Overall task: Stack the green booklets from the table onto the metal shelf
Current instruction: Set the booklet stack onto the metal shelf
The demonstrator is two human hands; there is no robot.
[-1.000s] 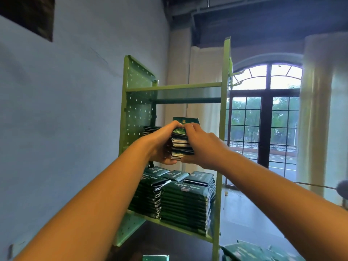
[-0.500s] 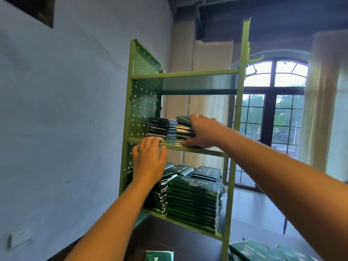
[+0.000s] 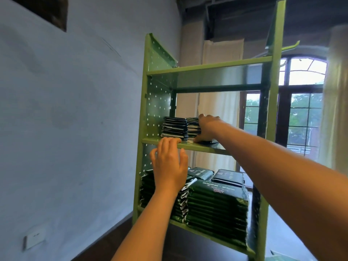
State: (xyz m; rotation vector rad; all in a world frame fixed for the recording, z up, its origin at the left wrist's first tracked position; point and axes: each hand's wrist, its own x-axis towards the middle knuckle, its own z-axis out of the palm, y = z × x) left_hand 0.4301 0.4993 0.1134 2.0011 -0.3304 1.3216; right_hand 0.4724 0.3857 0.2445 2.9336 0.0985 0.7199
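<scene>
R hand [image 3: 207,127] is clamped on the R stack [image 3: 193,129] of booklets: fingers are hooked over its top and the thumb is set at its bottom near edge, w/ the stack's right end hidden by the palm. That stack is set on the mid shelf [image 3: 203,146] of the rack [image 3: 271,129], touching the L stack [image 3: 174,128] beside it; both are seen at approx. equal height. L hand [image 3: 169,162] is held apart, fingers spread, w/ fingertips [image 3: 169,141] laid on the mid shelf's front lip just below the L stack; nothing is held in it. On the low shelf [image 3: 207,236] more booklets are piled as low stacks [image 3: 216,208] (front-right one neat, the one behind the L wrist ragged, white page edges shown). Top shelf [image 3: 207,65] is seen from underneath, so what lies on it can't be told. Rack is stood on a dark table [image 3: 188,249] by a pale wall [image 3: 66,119], w/ a socket [image 3: 34,239] low on it. Behind the rack an arched window [image 3: 305,113] is seen.
</scene>
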